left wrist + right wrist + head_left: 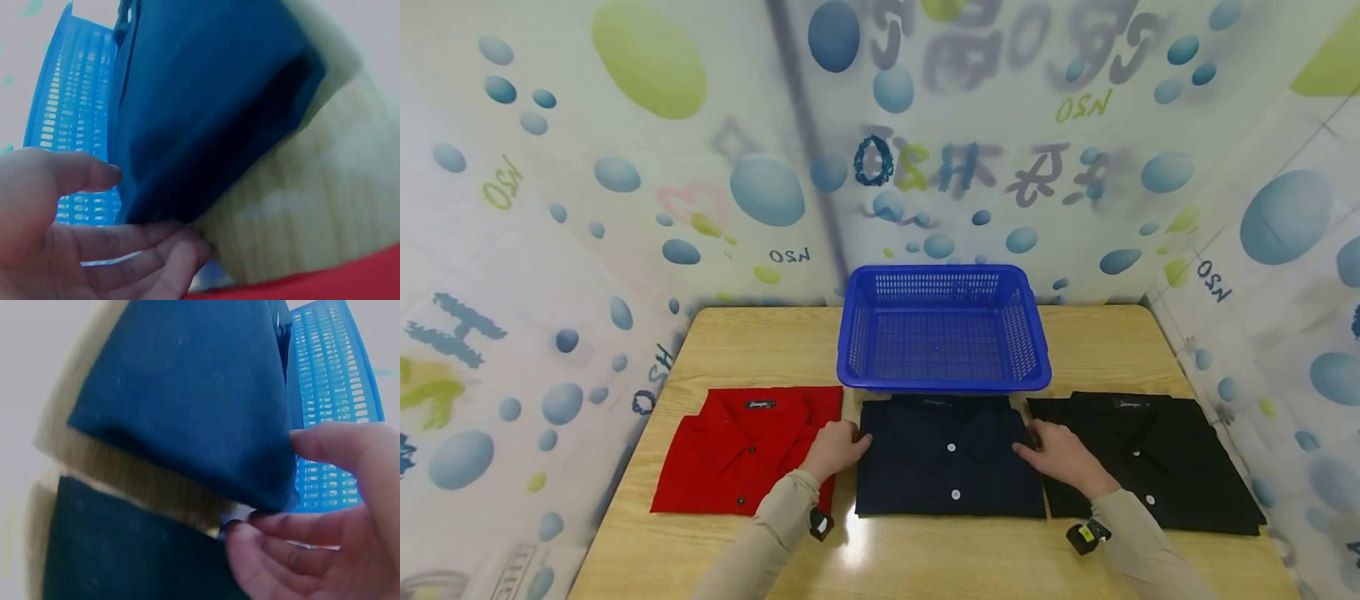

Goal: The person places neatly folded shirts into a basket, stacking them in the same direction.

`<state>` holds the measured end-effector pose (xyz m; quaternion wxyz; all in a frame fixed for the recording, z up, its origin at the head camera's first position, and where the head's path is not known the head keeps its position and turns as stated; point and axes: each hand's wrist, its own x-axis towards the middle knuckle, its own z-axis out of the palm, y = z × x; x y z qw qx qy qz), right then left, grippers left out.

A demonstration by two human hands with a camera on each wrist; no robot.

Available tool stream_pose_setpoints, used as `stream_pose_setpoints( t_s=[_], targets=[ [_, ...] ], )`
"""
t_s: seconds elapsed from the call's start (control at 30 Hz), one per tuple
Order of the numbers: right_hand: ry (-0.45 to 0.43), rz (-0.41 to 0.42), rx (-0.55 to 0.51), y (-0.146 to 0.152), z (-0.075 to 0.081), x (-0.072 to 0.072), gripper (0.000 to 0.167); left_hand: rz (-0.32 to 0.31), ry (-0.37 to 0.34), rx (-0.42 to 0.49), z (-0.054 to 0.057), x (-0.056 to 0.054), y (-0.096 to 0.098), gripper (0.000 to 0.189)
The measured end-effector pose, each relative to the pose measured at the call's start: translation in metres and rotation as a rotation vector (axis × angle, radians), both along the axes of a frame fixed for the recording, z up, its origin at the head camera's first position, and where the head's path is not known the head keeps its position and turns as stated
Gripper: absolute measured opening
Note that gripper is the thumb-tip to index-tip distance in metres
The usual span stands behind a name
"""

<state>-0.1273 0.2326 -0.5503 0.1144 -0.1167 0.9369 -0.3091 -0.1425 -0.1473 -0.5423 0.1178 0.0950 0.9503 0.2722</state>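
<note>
A folded navy shirt (pixel 917 475) with white buttons lies in the middle of the table, its collar toward the basket. At its left edge my left hand (pixel 835 450) pinches the cloth; in the left wrist view the thumb sits on top, the fingers curled beneath the edge. My right hand (pixel 1063 454) pinches the opposite edge the same way, as the right wrist view shows the navy cloth (pixel 194 406) between thumb and fingers. A folded red shirt (pixel 700 467) is under my left forearm's side, and a folded black shirt (pixel 1195 475) is by my right hand.
Behind the navy shirt a blue plastic basket (pixel 936 342) with perforated walls stands with nothing in it. The wooden table (pixel 760 342) meets a patterned wall covering (pixel 715 192) at the back and sides.
</note>
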Motion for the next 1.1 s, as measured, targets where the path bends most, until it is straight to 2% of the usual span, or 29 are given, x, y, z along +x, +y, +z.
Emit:
stream_pose_setpoints(
  t_s=[0.13, 0.27, 0.37, 0.5, 0.63, 0.77, 0.93, 1.0, 1.1],
  targets=[
    [-0.057, -0.013, 0.023, -0.003, 0.000, 0.004, 0.028, 0.014, -0.056, 0.055, 0.001, 0.005, 0.004, 0.026],
    [-0.085, -0.017, 0.005, -0.006, 0.002, 0.005, 0.052, 0.023, -0.087, 0.082, 0.005, 0.007, 0.008, 0.024],
    [-0.125, -0.035, -0.017, -0.008, 0.004, 0.005, 0.068, 0.022, -0.109, 0.087, 0.006, 0.008, 0.010, 0.031],
    [-0.197, -0.078, -0.081, -0.011, 0.004, 0.007, 0.077, 0.035, -0.167, 0.134, 0.007, 0.010, 0.011, 0.050],
    [-0.218, -0.120, -0.181, -0.015, 0.002, 0.009, 0.077, 0.061, -0.230, 0.196, 0.007, 0.011, 0.013, 0.065],
    [-0.225, -0.169, -0.288, -0.017, -0.002, 0.010, 0.070, 0.074, -0.262, 0.231, 0.007, 0.011, 0.015, 0.074],
    [-0.333, -0.232, -0.379, -0.015, -0.001, 0.005, 0.080, 0.065, -0.285, 0.279, 0.006, 0.008, 0.013, 0.073],
    [-0.370, -0.251, -0.389, -0.014, 0.000, 0.003, 0.084, 0.080, -0.293, 0.326, 0.005, 0.007, 0.011, 0.068],
    [-0.399, -0.249, -0.402, -0.014, -0.001, 0.002, 0.082, 0.140, -0.328, 0.461, 0.002, 0.007, 0.009, 0.065]
  ],
)
